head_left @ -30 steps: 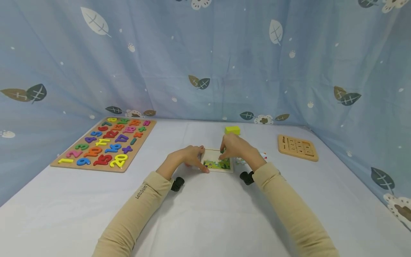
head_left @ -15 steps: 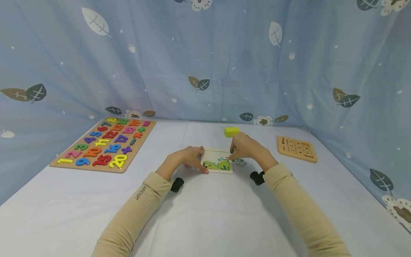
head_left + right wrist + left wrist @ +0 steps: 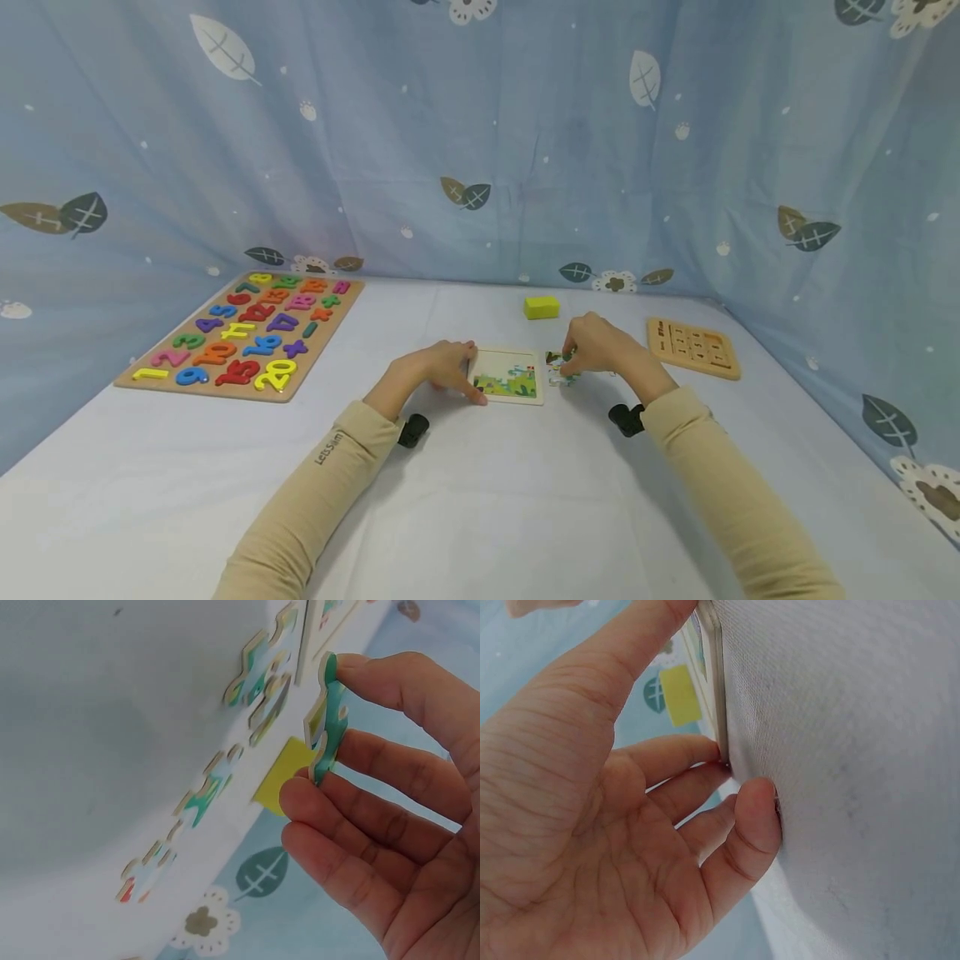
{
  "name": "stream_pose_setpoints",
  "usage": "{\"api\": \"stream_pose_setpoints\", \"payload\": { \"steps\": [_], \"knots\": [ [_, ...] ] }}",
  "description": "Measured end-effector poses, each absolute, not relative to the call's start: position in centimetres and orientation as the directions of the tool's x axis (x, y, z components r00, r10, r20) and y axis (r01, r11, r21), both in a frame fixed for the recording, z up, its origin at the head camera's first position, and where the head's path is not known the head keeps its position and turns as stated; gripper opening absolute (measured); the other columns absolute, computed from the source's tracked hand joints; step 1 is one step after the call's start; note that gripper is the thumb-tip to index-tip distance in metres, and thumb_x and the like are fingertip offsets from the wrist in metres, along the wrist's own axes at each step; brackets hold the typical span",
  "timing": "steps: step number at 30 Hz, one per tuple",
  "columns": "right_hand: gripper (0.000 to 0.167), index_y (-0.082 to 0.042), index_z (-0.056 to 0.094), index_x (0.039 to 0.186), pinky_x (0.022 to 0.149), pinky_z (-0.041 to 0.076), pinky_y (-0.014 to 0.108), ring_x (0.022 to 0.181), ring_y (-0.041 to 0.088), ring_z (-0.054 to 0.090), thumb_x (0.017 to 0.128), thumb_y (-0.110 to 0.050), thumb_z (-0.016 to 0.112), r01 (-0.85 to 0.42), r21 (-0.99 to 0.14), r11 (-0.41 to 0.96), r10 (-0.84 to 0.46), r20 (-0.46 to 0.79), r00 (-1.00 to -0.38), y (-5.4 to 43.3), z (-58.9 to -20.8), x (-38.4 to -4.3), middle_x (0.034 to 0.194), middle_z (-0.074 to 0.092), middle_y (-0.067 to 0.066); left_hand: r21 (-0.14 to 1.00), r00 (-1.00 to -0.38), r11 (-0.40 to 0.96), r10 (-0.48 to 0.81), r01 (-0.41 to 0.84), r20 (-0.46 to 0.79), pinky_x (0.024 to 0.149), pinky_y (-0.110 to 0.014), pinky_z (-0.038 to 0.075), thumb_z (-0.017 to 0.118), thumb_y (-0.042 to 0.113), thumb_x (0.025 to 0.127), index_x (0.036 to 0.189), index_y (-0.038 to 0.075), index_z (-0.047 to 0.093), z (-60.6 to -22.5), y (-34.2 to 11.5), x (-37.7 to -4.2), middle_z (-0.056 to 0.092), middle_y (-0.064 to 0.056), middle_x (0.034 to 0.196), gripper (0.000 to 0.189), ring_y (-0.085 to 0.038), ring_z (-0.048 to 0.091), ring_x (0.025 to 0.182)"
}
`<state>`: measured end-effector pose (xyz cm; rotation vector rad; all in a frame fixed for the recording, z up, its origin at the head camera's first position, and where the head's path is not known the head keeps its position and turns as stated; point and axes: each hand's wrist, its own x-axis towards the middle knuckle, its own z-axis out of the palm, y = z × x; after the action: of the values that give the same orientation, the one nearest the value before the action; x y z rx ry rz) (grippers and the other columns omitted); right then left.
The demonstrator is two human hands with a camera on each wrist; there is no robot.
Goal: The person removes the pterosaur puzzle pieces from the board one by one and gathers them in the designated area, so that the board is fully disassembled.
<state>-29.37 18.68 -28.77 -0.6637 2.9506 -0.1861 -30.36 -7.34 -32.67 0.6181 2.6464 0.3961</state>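
Observation:
My left hand [image 3: 442, 367] holds the left side of a small wooden puzzle tray [image 3: 497, 362], thumb at the near corner and fingers towards the far one. Green picture pieces [image 3: 517, 383] cover the tray's lower and right parts; pale backing shows elsewhere. In the left wrist view, the tray's edge [image 3: 720, 682] lies between thumb and fingers. Right of the tray, my right hand [image 3: 600, 343] pinches a green jigsaw piece [image 3: 333, 724] between thumb and fingertips, raised above the table. Several loose jigsaw pieces [image 3: 206, 787] lie below it, partly hidden by the hand in the head view.
A yellow-green block [image 3: 542, 307] stands behind the tray. At left lies a board of coloured numbers [image 3: 311, 367]; at right, a wooden number-tile board [image 3: 693, 348]. A blue patterned curtain [image 3: 375, 167] hangs behind the white tabletop [image 3: 480, 500].
My right hand has moved right, from over the tray to over the loose pieces, and now lifts a green piece. Another piece stays in the tray's picture at right. The left hand has kept still.

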Motion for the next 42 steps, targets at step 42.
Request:
{"api": "stream_pose_setpoints", "payload": {
  "steps": [42],
  "knots": [
    [0.023,0.000,0.075,0.096,0.068,0.053,0.029,0.075,0.012,0.062,0.080,-0.016,0.077,-0.432,-0.157,0.888,-0.457,-0.193,-0.869,21.2,-29.8,-28.7,0.094,0.071,0.011,0.360,-0.826,0.862,0.471,0.356,-0.310,0.063,-0.023,0.047,0.075,0.050,0.079,0.153,0.012,0.026,-32.7,-7.4,-30.3,0.015,-0.005,0.162,0.098,-0.024,0.036,0.133]
  ]
}}
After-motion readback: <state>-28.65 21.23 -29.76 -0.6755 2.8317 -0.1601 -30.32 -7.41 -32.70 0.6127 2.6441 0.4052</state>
